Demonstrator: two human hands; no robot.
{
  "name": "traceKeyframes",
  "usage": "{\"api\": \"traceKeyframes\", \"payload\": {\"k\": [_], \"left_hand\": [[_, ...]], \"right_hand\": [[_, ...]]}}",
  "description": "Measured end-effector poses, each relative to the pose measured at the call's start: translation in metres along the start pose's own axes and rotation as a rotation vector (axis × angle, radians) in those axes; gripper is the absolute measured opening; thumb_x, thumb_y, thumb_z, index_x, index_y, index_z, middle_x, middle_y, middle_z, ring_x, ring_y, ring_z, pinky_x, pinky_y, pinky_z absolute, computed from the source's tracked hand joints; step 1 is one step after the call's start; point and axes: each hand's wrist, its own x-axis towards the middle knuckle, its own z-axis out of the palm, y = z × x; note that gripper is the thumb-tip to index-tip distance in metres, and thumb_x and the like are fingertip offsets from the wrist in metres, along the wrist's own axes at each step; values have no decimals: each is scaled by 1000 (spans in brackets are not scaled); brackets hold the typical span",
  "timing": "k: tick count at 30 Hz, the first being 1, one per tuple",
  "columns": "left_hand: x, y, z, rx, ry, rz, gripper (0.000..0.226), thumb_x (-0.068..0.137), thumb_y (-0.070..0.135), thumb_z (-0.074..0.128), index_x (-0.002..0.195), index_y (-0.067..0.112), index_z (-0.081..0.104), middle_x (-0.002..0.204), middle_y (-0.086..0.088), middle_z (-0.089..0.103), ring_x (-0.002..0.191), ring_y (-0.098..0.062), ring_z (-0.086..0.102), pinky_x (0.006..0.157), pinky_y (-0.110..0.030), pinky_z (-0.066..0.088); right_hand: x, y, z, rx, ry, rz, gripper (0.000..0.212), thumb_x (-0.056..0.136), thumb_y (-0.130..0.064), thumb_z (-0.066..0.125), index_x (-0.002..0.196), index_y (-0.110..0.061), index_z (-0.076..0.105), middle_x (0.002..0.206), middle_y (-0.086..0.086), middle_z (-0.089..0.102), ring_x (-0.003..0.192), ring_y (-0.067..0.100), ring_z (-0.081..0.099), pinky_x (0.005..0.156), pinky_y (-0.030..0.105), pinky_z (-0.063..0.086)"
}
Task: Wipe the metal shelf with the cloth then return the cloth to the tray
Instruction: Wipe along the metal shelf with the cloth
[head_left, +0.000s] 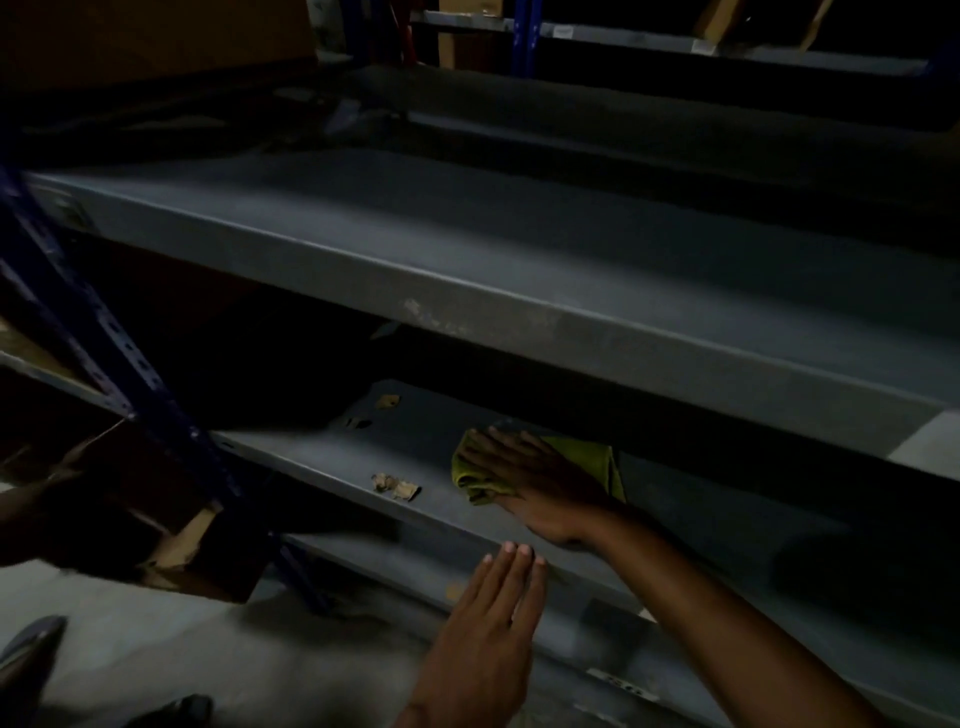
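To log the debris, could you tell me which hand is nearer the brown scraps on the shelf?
Right. The right hand presses the cloth just beside the scraps; the left hand hovers below, off the shelf.

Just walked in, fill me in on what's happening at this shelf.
A person is wiping the lower metal shelf of a dim storage rack. The right hand lies flat on a yellow-green cloth and presses it onto the shelf surface. The left hand is held open just in front of the shelf's front edge, holding nothing. A few scraps of brown debris lie on the shelf to the left of the cloth. No tray is in view.
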Motion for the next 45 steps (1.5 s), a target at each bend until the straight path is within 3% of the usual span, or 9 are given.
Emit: {"api": "traceKeyframes", "payload": {"k": [4, 7, 9, 12, 18, 20, 25, 39, 45], "left_hand": [[0, 5, 0, -6, 18, -22, 63, 76, 12, 41, 138, 5, 46, 143, -13, 48, 138, -28, 32, 110, -41, 26], [0, 4, -1, 21, 40, -22, 58, 82, 5, 30, 136, 7, 51, 141, -12, 50, 136, -28, 39, 107, -40, 31], [0, 2, 0, 32, 32, -33, 58, 92, 3, 14, 133, 7, 56, 138, -12, 53, 133, -27, 43, 105, -40, 35], [2, 2, 0, 62, 23, -39, 58, 98, 6, 10, 132, 8, 56, 137, -12, 54, 131, -26, 46, 106, -41, 34], [2, 4, -5, 73, -26, -68, 68, 94, 10, -1, 135, 7, 54, 138, -11, 54, 133, -26, 44, 111, -41, 23], [1, 3, -4, 55, -29, -60, 64, 93, 11, 2, 140, 6, 46, 141, -12, 50, 136, -27, 38, 113, -40, 21], [-3, 2, -9, 40, -80, 12, 63, 78, 14, 40, 140, 3, 45, 143, -16, 47, 137, -30, 35, 112, -42, 20], [-2, 1, -2, -14, -109, 19, 77, 71, 14, 45, 145, 1, 29, 148, -19, 39, 142, -30, 22, 113, -41, 19], [-1, -1, -3, -15, -123, 26, 75, 72, 14, 44, 144, 1, 30, 148, -19, 39, 142, -31, 23, 112, -43, 21]], "right_hand": [[12, -5, 5, 27, 30, -40, 64, 99, -29, 42, 149, -37, 4, 157, -16, -5, 146, 7, -3, 118, 28, 1], [14, -11, 7, 242, 49, -54, 64, 91, -10, 47, 148, -30, 24, 155, -15, 13, 145, 6, 12, 117, 20, 6], [8, -11, 9, 365, 39, -52, 65, 86, -3, 45, 145, -28, 37, 154, -13, 24, 144, 3, 19, 118, 22, 12], [8, -6, 10, 350, 32, -51, 67, 86, 1, 44, 145, -28, 37, 155, -13, 25, 143, 1, 19, 118, 27, 15], [34, -4, -2, 28, 52, 66, 60, 100, -38, 36, 151, -32, 5, 158, -13, -6, 146, 5, -6, 118, 31, 0], [37, -7, -1, 24, 38, 96, 62, 99, -41, 35, 152, -30, 6, 160, -10, -4, 146, 7, -6, 119, 32, 1], [37, -1, 4, 151, 4, 20, 71, 86, -56, 20, 151, -28, 15, 159, -11, 8, 146, 6, 3, 120, 29, 4], [44, -6, 2, 144, 30, 75, 73, 86, -56, 22, 151, -23, 18, 160, -2, 13, 147, 13, 8, 120, 31, 5], [44, -4, 3, 161, 57, 68, 64, 93, -46, 34, 151, -23, 20, 160, -3, 13, 147, 12, 8, 120, 33, 7]]}}
